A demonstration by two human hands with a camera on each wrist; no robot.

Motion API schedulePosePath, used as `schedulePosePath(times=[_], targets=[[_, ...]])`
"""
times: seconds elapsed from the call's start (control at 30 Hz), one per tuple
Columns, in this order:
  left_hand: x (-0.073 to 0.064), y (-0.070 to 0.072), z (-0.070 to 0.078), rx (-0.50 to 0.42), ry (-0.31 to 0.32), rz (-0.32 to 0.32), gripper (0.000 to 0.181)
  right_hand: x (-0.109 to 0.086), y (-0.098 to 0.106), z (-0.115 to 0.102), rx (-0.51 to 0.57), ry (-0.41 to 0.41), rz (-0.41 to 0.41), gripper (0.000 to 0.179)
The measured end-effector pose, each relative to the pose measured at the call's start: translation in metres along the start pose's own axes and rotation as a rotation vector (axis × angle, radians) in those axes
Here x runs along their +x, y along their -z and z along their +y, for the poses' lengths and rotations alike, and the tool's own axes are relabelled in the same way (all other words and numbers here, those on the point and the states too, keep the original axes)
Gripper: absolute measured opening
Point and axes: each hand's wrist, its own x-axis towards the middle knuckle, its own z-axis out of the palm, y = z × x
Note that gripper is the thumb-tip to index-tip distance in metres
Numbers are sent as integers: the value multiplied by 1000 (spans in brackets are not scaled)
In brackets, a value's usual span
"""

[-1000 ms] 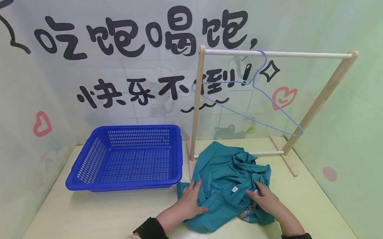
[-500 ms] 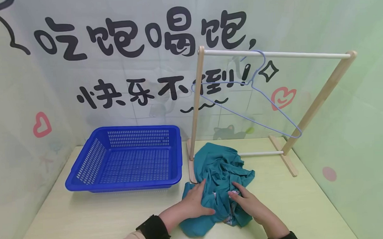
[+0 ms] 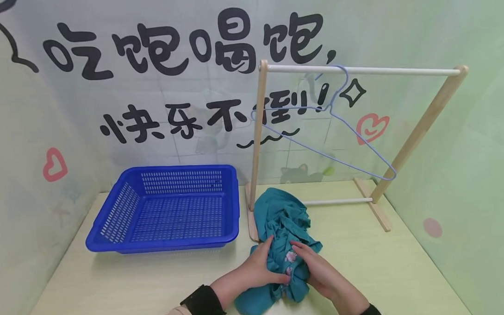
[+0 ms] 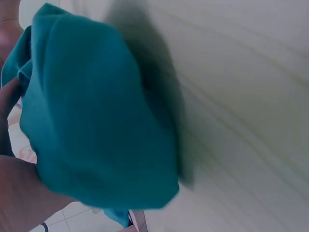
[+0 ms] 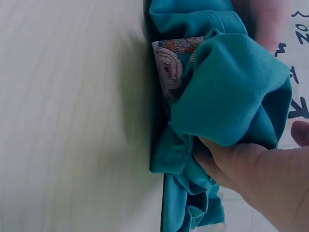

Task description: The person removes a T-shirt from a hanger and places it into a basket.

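A crumpled teal shirt (image 3: pixel 279 221) lies bunched on the table between my two hands, part of its printed pattern (image 3: pixel 290 256) showing among the folds. My left hand (image 3: pixel 256 271) rests against its left side, thumb and index finger spread over the cloth. From the right, my right hand (image 3: pixel 324 275) presses the cloth with its fingers fairly straight. In the right wrist view these fingers (image 5: pixel 227 159) reach beneath a fold, while the thumb stands apart. The left wrist view shows a rounded teal bulge (image 4: pixel 106 121) covering much of the left hand.
A blue plastic basket (image 3: pixel 163 246) stands on the table to the left. Behind the shirt is a wooden rack with a white top rail (image 3: pixel 390 72), from which a blue wire hanger (image 3: pixel 318 150) hangs. The shirt touches the rack's left foot area.
My right hand has moved left, pushing the shirt's right side inward, so the cloth is narrower and more bunched. My left hand has shifted slightly right. The white label has gone from sight.
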Motion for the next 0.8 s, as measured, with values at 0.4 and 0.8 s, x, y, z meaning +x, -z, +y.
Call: schedulePosePath(times=[0.4, 0.8], targets=[[-10, -3, 14, 73, 10, 110, 117, -18, -16, -17, -3, 52, -143, 64], [-22, 7, 24, 125, -5, 231, 80, -32, -11, -33, -116, 125, -229, 56]])
